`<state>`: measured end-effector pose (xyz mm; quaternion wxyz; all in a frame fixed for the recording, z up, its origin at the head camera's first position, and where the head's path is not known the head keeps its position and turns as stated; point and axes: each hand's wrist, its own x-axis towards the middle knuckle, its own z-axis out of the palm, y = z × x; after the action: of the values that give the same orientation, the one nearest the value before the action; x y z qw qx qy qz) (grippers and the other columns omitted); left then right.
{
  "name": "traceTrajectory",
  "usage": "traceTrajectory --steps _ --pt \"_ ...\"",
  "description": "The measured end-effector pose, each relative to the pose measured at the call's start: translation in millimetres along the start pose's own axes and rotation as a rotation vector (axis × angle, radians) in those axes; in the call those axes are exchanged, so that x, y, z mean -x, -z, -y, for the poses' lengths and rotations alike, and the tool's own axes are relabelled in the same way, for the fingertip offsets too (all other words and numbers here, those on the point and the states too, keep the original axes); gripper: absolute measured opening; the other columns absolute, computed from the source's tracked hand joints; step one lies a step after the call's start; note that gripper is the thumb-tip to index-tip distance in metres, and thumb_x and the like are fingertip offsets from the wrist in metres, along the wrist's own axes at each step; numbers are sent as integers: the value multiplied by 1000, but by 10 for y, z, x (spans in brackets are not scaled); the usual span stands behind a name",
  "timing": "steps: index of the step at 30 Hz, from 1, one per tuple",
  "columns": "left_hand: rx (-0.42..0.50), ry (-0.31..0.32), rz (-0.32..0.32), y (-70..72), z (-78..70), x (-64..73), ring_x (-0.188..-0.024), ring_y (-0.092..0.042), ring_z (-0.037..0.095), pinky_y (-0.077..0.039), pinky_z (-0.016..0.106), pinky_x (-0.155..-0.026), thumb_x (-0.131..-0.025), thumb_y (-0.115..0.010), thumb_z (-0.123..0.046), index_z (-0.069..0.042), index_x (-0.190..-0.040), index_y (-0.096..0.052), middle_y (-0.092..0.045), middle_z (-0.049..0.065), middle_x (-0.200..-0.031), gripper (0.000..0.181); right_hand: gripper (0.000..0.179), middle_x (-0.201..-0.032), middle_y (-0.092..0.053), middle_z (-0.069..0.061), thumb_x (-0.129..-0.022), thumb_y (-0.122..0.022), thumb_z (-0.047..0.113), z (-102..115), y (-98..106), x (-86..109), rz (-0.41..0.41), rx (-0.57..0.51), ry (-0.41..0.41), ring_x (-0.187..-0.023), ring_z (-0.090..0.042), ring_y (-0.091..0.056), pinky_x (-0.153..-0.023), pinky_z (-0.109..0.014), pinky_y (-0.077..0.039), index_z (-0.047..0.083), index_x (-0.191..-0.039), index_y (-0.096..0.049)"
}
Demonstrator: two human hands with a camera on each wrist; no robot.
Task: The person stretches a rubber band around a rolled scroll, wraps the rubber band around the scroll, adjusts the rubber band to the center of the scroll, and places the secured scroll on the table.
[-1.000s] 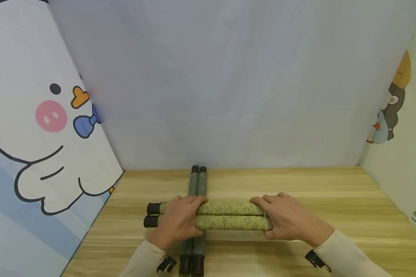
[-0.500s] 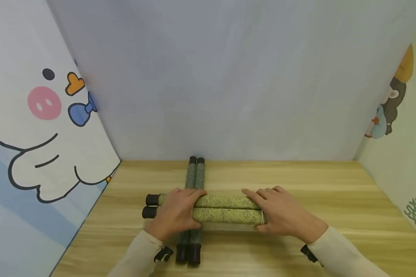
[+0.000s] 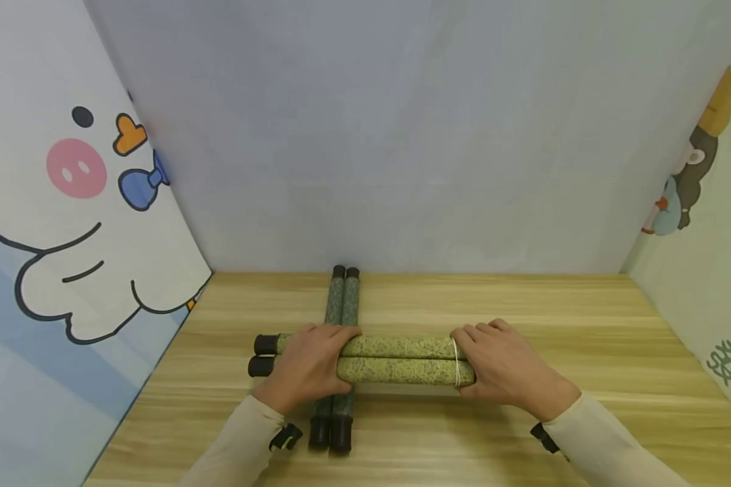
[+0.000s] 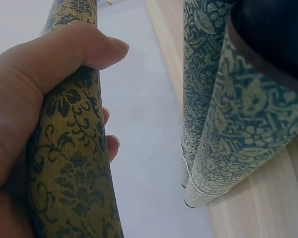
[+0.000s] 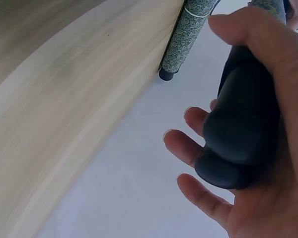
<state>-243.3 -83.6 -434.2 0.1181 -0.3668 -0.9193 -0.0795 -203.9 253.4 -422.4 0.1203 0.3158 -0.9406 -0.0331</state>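
Two yellow-green patterned scroll rolls [image 3: 402,370] with black end caps [image 3: 260,366] lie side by side, crosswise over a darker pair. My left hand [image 3: 309,362] grips them near the left end, thumb on the near side. At the right end, my right hand [image 3: 505,368] holds them with fingers curled round; a thin white string [image 3: 457,365] loops them beside it. Two grey-green patterned scroll rolls [image 3: 350,301], also black-capped, lie lengthwise beneath. The right wrist view shows black caps [image 5: 241,116] within the right palm. Whether the two pairs touch cannot be told.
The wood-grain tabletop [image 3: 572,325] ends at a pale grey backdrop [image 3: 402,149]. Cartoon-printed panels stand at the left [image 3: 76,264] and right [image 3: 700,270]. Each wrist wears a black strap.
The scene has shifted upward in the head view. My right hand slid slightly left, then back right, uncovering more of the string. The left hand keeps its grip; the grey-green pair stays put.
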Motion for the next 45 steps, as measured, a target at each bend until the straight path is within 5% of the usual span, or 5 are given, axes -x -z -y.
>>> traceTrajectory --steps 18,28,38,45 --pt "-29 -1 -51 89 11 -20 -104 -68 25 -53 48 -87 -55 -100 -42 -12 -136 -63 -71 5 -117 94 69 -82 -58 4 -63 -89 50 58 128 -176 -18 38 9 -78 -20 -63 -86 -46 -51 8 -108 -59" --pt "-40 -30 -47 131 -20 -97 -109 -66 25 -52 48 -90 -58 -99 -42 -13 -138 -62 -70 5 -122 92 85 -104 -67 -4 -69 -89 51 199 214 -326 57 -22 19 -98 -24 -66 -93 -49 -49 3 -132 -57" --pt "-43 -1 -41 232 51 -99 -109 -67 24 -51 47 -92 -57 -100 -40 -14 -139 -62 -69 5 -124 94 113 -127 -63 -9 -73 -81 65 142 267 -266 45 -29 -21 -113 -31 -62 -98 -52 -45 10 -159 -33" --pt "-42 1 -66 188 25 -30 -104 -67 22 -52 45 -86 -56 -100 -39 -15 -138 -63 -70 3 -119 93 86 -106 -69 -5 -72 -83 62 56 254 -155 60 27 -75 -102 -29 -65 -97 -51 -46 5 -132 -58"
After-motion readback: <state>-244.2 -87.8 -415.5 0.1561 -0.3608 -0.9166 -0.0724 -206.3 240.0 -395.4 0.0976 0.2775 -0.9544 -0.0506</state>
